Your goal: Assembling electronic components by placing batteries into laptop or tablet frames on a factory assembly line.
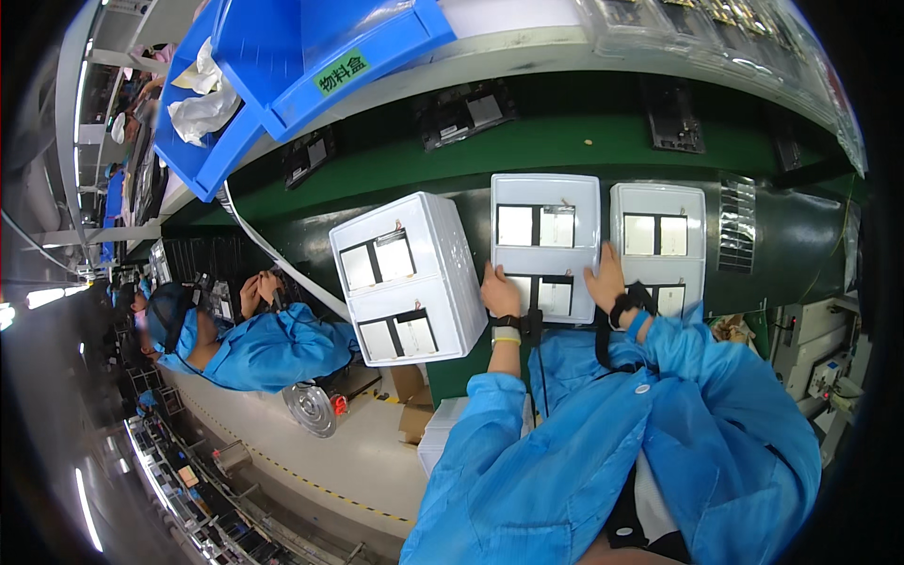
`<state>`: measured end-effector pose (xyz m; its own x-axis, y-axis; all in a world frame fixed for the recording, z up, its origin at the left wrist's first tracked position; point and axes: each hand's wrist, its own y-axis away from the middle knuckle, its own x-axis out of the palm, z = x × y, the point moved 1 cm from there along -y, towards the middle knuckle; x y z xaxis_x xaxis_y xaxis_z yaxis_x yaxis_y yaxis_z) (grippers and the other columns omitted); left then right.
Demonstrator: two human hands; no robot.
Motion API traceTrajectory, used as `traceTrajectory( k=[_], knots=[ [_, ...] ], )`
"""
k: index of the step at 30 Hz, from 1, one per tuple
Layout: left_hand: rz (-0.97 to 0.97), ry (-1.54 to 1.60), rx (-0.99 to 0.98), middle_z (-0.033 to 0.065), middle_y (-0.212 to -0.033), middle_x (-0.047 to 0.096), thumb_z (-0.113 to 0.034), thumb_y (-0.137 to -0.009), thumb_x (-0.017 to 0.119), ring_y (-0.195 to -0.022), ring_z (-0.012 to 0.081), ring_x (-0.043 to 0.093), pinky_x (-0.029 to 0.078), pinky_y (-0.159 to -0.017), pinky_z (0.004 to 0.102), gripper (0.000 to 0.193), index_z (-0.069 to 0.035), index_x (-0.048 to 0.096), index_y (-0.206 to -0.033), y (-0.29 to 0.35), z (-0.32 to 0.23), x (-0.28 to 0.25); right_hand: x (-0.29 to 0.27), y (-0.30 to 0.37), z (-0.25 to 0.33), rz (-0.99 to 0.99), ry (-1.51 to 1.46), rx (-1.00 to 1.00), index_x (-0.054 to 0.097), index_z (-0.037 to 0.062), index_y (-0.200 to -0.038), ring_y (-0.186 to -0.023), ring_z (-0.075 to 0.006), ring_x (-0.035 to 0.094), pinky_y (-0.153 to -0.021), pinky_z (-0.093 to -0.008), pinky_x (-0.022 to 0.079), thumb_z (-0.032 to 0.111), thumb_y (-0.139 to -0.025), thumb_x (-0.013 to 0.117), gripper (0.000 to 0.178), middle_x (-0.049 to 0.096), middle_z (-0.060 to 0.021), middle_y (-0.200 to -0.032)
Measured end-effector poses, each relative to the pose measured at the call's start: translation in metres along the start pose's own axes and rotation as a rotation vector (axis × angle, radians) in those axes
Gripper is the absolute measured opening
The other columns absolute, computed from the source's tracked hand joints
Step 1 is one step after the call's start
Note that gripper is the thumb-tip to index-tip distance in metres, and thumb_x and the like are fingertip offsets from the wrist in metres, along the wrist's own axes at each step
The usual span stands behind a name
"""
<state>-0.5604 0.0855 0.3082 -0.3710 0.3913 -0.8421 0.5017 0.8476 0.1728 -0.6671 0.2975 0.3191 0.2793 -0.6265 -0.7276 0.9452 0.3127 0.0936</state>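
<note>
In front of me sits a white plastic tray (546,260) with two recesses, each holding flat rectangular parts, white with black edging. My left hand (500,292) grips its left edge, fingers curled against the rim. On the opposite edge, my right hand (605,282) presses with its fingers along the side. A tall stack of similar white trays (461,273) stands to the left, its top one loaded with the same kind of parts. Just right of my right hand is another loaded white tray (657,266). Bands circle both my wrists.
Blue bins (282,71) overhang the bench at upper left, one with crumpled wrapping. Dark electronic assemblies (466,115) lie along the green strip (574,141) at the back. A co-worker in blue (273,348) works at left. Clear trays (725,38) rest on the upper shelf.
</note>
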Motion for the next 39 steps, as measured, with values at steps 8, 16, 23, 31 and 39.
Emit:
traceTrajectory(
  k=[8,16,23,31,39],
  knots=[
    [-0.235,0.112,0.248,0.027,-0.117,0.068,-0.015,-0.103,0.054,-0.104,0.0437,0.066,0.053,-0.085,0.0488,0.029,0.005,0.065,-0.121,0.018,-0.014,-0.021,0.004,0.044,-0.032,0.372,-0.125,0.25,0.043,-0.008,-0.142,-0.109,-0.0455,0.064,-0.095,-0.0456,0.052,0.012,-0.091,0.06,0.057,0.063,-0.0326,-0.118],
    [-0.197,0.449,0.127,0.0192,-0.087,0.064,-0.016,-0.104,0.054,-0.075,0.0264,0.06,0.049,-0.071,0.0376,0.024,0.003,0.061,-0.117,0.059,-0.044,-0.09,-0.027,0.046,-0.021,0.092,-0.676,0.139,0.046,0.0013,-0.127,-0.103,-0.0186,0.061,-0.088,-0.0316,0.05,0.0,-0.096,0.059,0.033,0.063,-0.0128,-0.111],
    [-0.366,0.206,-0.067,0.0112,-0.082,0.064,-0.023,-0.104,0.058,-0.075,0.0175,0.056,0.047,-0.07,0.0344,0.031,0.005,0.064,-0.116,0.028,0.007,-0.248,-0.078,0.051,0.157,0.492,-0.837,-0.261,0.064,-0.0034,-0.109,-0.089,-0.0201,0.065,-0.078,-0.0279,0.052,-0.001,-0.09,0.062,0.02,0.056,-0.0119,-0.124],
    [-0.546,-0.073,0.027,0.0282,-0.108,0.072,-0.024,-0.104,0.056,-0.093,0.0406,0.07,0.053,-0.082,0.0404,0.039,0.01,0.067,-0.119,-0.046,0.155,-0.266,0.015,0.075,0.213,0.849,-0.793,-0.319,0.05,0.0013,-0.134,-0.111,-0.033,0.067,-0.09,-0.039,0.058,0.004,-0.092,0.061,0.044,0.063,-0.0211,-0.127],
    [-0.332,0.04,0.126,0.0271,-0.111,0.072,-0.021,-0.105,0.054,-0.095,0.0326,0.069,0.051,-0.086,0.0389,0.037,0.01,0.066,-0.121,-0.076,0.16,-0.243,-0.064,0.106,0.048,0.926,-0.572,-0.002,0.064,0.0042,-0.118,-0.096,-0.0238,0.074,-0.085,-0.0348,0.059,0.023,-0.096,0.067,0.029,0.075,-0.0124,-0.106]
  ],
)
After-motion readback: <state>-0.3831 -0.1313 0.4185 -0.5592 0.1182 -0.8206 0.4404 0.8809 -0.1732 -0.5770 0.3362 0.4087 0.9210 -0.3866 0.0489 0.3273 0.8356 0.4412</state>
